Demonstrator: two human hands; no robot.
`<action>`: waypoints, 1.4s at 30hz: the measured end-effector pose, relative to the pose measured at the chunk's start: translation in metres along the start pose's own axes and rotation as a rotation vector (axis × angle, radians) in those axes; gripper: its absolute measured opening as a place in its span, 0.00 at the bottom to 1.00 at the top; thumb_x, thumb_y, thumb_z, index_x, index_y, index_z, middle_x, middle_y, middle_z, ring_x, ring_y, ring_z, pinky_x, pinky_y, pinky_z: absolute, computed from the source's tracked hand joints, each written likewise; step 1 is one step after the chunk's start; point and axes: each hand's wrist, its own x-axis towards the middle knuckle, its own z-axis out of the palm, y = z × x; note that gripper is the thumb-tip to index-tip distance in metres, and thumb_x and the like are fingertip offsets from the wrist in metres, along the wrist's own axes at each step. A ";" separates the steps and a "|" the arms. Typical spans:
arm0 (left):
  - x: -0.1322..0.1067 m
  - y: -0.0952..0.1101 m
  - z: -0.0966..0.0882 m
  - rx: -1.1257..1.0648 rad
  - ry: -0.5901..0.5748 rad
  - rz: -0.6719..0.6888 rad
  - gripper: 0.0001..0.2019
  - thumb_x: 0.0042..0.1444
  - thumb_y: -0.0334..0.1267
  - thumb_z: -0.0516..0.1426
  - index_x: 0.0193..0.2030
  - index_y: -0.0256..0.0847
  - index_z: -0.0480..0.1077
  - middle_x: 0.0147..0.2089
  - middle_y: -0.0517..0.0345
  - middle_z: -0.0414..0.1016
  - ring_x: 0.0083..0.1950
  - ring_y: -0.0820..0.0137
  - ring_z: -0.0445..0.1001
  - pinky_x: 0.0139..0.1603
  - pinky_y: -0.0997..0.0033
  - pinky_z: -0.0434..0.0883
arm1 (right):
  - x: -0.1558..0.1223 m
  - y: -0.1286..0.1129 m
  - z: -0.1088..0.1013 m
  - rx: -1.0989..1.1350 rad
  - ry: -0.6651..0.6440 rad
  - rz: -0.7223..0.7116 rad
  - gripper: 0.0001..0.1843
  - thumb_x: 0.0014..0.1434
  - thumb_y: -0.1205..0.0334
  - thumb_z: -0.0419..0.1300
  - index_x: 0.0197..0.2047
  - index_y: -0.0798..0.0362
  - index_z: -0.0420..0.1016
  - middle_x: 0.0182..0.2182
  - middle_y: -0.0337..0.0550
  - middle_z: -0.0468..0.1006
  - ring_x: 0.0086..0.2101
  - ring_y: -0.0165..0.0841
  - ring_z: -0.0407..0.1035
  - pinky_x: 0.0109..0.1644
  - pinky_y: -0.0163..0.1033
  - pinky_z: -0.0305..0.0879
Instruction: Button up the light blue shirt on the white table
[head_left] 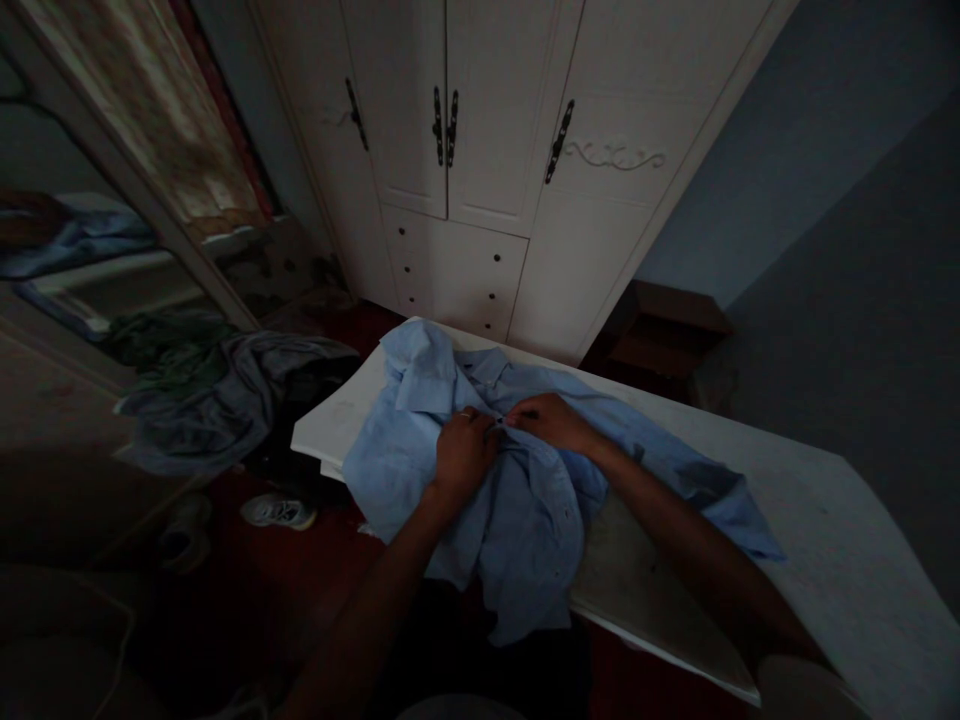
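A light blue button-up shirt [390, 450] lies rumpled across a white table [810, 500], one sleeve stretched to the right and its lower part hanging over the near edge. Fingers bent, my left hand [463, 455] grips the cloth by the front opening, with a ring on one finger. Close against it, my right hand [553, 422] pinches the shirt's front edge near the collar [487, 367]. The fingertips of both hands almost meet there. Dim light hides whether a button sits between them.
Behind the table stands a white wardrobe [465, 140] with dark handles. Dark clothes [217, 390] are heaped at the left, below a mirror [82, 230]. A shoe [279, 511] lies on the red floor. A brown wooden box-like stand [667, 325] is at the back right.
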 end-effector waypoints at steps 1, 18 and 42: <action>0.001 -0.002 0.001 -0.008 -0.002 0.004 0.09 0.62 0.37 0.53 0.43 0.42 0.75 0.44 0.51 0.75 0.44 0.63 0.73 0.45 0.66 0.68 | -0.001 -0.001 -0.001 -0.021 0.003 -0.001 0.11 0.59 0.57 0.59 0.33 0.51 0.82 0.28 0.38 0.82 0.31 0.35 0.74 0.36 0.37 0.64; 0.008 -0.039 0.015 -0.679 0.083 0.034 0.13 0.59 0.45 0.56 0.32 0.41 0.78 0.31 0.55 0.78 0.35 0.68 0.75 0.40 0.69 0.72 | 0.004 0.007 0.030 0.034 0.161 0.027 0.11 0.61 0.58 0.58 0.34 0.51 0.81 0.29 0.41 0.81 0.30 0.32 0.72 0.35 0.35 0.62; 0.009 -0.033 0.022 -0.440 -0.033 0.065 0.09 0.61 0.38 0.54 0.35 0.38 0.74 0.34 0.55 0.75 0.37 0.68 0.73 0.41 0.70 0.67 | 0.000 0.026 0.049 0.213 0.186 -0.013 0.15 0.62 0.52 0.56 0.36 0.53 0.80 0.31 0.41 0.81 0.33 0.34 0.73 0.38 0.36 0.65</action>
